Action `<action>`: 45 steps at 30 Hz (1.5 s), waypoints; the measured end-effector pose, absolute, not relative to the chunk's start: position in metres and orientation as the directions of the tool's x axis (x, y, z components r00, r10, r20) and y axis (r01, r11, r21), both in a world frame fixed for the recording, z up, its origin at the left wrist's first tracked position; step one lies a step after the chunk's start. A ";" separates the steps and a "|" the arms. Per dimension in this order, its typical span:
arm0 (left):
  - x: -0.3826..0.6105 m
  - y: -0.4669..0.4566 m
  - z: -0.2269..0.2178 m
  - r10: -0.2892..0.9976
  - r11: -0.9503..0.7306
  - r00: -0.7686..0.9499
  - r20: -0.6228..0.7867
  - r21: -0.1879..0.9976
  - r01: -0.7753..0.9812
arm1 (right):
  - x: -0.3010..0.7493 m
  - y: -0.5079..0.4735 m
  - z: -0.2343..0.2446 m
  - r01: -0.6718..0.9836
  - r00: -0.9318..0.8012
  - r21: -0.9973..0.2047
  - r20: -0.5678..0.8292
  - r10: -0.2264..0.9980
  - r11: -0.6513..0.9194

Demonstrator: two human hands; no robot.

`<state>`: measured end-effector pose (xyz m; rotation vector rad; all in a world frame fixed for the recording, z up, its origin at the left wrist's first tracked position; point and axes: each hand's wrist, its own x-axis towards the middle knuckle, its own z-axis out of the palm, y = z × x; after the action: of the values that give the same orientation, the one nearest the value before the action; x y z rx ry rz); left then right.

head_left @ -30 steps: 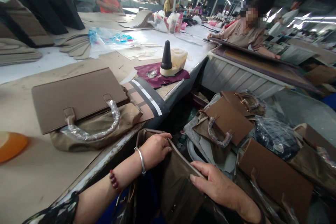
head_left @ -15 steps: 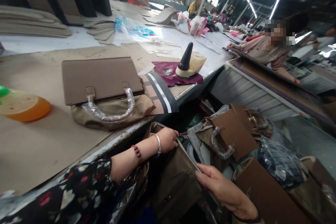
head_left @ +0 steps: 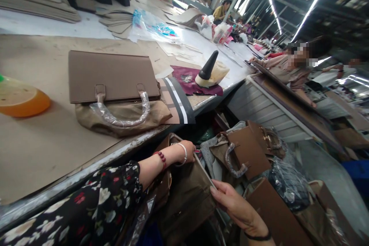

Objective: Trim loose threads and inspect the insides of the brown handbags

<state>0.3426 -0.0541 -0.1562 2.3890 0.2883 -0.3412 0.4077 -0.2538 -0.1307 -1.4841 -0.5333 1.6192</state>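
Observation:
Below the table edge, a brown bag (head_left: pixel 187 196) with a thin pale rim hangs between my hands. My left hand (head_left: pixel 186 153), with a silver bangle and red beads at the wrist, is closed on the rim's far part; its fingertips are partly hidden. Nearer to me, my right hand (head_left: pixel 230 203) pinches the same rim between thumb and fingers. On the table to the left lies a taupe handbag (head_left: pixel 112 77), its flap upward and its handle (head_left: pixel 123 121) wrapped in clear plastic. The lower part of the held bag is in shadow.
Several brown handbags (head_left: pixel 245 150) are piled at the right below the table. On the table (head_left: pixel 34 153) are an orange bottle (head_left: pixel 25 102), a dark cone on a pale container (head_left: pixel 209 69) and purple cloth (head_left: pixel 184 78). A co-worker (head_left: pixel 294 65) holds a large board (head_left: pixel 288 88).
My view has shifted and tilted a little. Both hands keep their grip on the bag's rim, with little movement between them.

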 end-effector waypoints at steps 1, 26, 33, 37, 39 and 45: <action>0.343 -0.054 -0.155 0.115 -0.739 0.935 -0.335 0.600 0.306 | 0.407 -0.250 -0.130 -0.273 0.062 -0.795 -0.576 0.815 -0.541; 0.343 -0.059 -0.144 0.156 -0.757 0.900 -0.408 0.536 0.374 | 0.401 -0.247 -0.143 0.070 0.218 -0.853 -0.494 0.842 -0.518; 0.342 -0.062 -0.147 0.177 -0.747 0.896 -0.408 0.537 0.392 | 0.402 -0.251 -0.147 0.061 0.215 -0.866 -0.474 0.854 -0.496; 0.342 -0.063 -0.148 0.189 -0.741 0.893 -0.408 0.538 0.402 | 0.405 -0.248 -0.149 0.057 0.203 -0.848 -0.507 0.838 -0.527; 0.342 -0.063 -0.148 0.191 -0.743 0.892 -0.409 0.534 0.404 | 0.407 -0.243 -0.149 0.045 0.175 -0.832 -0.538 0.825 -0.552; 0.341 -0.062 -0.148 0.172 -0.772 0.902 -0.395 0.515 0.373 | 0.411 -0.221 -0.154 0.030 0.200 -0.820 -0.555 0.807 -0.572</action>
<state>0.3410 -0.0618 -0.1482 2.4551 0.3895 -0.4365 0.4111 -0.2207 -0.1537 -1.7898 -0.7848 1.4385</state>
